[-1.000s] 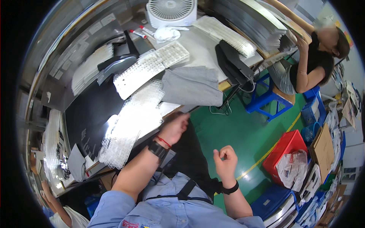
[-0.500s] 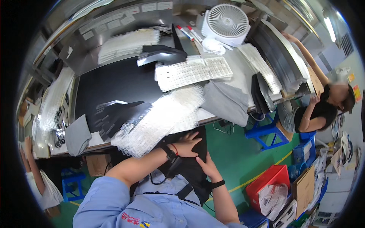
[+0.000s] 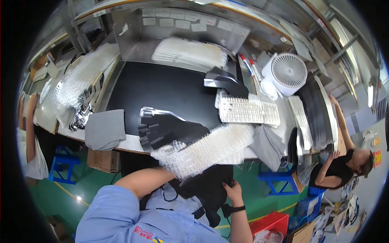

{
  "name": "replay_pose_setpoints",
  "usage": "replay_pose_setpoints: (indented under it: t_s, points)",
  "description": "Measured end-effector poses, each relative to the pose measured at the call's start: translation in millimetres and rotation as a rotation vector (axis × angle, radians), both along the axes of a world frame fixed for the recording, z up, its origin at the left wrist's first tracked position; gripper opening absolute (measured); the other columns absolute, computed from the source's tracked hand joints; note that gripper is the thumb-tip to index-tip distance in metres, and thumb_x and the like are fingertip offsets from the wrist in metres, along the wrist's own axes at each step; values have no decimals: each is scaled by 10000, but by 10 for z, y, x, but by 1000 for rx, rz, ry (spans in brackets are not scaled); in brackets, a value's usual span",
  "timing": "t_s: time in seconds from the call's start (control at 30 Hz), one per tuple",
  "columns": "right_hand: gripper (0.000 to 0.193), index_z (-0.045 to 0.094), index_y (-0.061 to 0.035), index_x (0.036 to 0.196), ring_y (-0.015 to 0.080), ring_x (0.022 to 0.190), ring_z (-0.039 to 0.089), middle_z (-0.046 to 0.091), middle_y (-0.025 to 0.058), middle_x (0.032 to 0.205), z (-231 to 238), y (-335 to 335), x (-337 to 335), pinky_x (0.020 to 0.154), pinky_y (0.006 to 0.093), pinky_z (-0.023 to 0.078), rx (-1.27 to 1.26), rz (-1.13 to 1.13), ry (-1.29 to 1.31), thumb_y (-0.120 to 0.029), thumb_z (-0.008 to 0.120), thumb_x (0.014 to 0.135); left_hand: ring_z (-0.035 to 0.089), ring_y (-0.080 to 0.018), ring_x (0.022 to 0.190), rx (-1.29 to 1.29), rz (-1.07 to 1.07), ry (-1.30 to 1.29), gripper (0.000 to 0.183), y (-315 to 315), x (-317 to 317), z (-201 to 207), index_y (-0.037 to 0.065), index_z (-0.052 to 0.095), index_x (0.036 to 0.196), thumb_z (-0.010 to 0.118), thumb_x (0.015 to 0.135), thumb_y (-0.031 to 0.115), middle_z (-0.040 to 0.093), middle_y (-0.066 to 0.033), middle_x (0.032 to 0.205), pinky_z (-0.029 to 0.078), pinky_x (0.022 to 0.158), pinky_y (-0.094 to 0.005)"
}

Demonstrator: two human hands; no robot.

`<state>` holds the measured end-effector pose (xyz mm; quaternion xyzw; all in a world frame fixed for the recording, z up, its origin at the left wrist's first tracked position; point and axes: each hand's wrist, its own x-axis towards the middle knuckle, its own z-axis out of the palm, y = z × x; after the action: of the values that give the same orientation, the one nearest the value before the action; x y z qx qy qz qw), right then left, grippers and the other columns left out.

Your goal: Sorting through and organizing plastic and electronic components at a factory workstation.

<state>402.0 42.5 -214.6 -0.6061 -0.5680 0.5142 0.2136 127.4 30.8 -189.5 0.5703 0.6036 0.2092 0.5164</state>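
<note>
My left forearm (image 3: 150,179) reaches toward the bench edge. Its hand is hidden beneath overhanging translucent white grid-like plastic trays (image 3: 202,156). My right hand (image 3: 233,192) rests at the side of the black cloth (image 3: 202,190) over my lap, thumb and a finger apart, with nothing visible between them. Beside the trays, black strip-like parts (image 3: 172,128) lie fanned out on the bench's black mat (image 3: 162,91), with a shiny metallic strip (image 3: 164,112) along their far side. Farther right, more black parts (image 3: 227,83) lie by a white pocketed tray (image 3: 249,110).
Grey cloths (image 3: 106,128) (image 3: 268,146) lie on the bench's front edge. A white fan (image 3: 288,73) stands back right, near red-capped markers (image 3: 248,67). Stacked trays (image 3: 188,52) line the back. Co-workers sit at left (image 3: 32,141) and right (image 3: 342,172). A red bin (image 3: 271,224) stands lower right.
The view has shifted, so the bench appears farther right and lower. My left hand, earlier spread on the black cloth, is now hidden behind the trays. My right hand stays by the cloth.
</note>
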Motion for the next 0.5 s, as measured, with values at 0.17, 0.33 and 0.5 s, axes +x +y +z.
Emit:
replay_pose_setpoints:
  t_s: [0.17, 0.33, 0.5]
  points:
    - [76, 598, 12, 883, 89, 599, 561, 604, 44, 753, 657, -81, -238, 553, 215, 467, 185, -65, 129, -47, 598, 835, 367, -289, 1268, -20, 97, -321, 788, -489, -634, 11, -40, 305, 1331, 640, 764, 394, 397, -207, 1339, 278, 1068, -339]
    - [95, 567, 4, 861, 54, 468, 438, 538, 18, 679, 1803, 17, -800, 430, 186, 340, 251, -90, 425, -47, 506, 913, 373, -272, 1263, -59, 128, -653, 710, -675, -1118, 136, -39, 337, 1311, 631, 783, 333, 409, -191, 1331, 283, 1064, -330]
    - [286, 504, -27, 762, 66, 439, 405, 469, 2, 605, 2091, 248, -972, 407, 193, 299, 629, -55, 515, -221, 439, 962, 380, -255, 1258, -121, 116, -988, 632, -653, -1267, 297, -38, 369, 1292, 622, 802, 273, 421, -175, 1323, 289, 1061, -321]
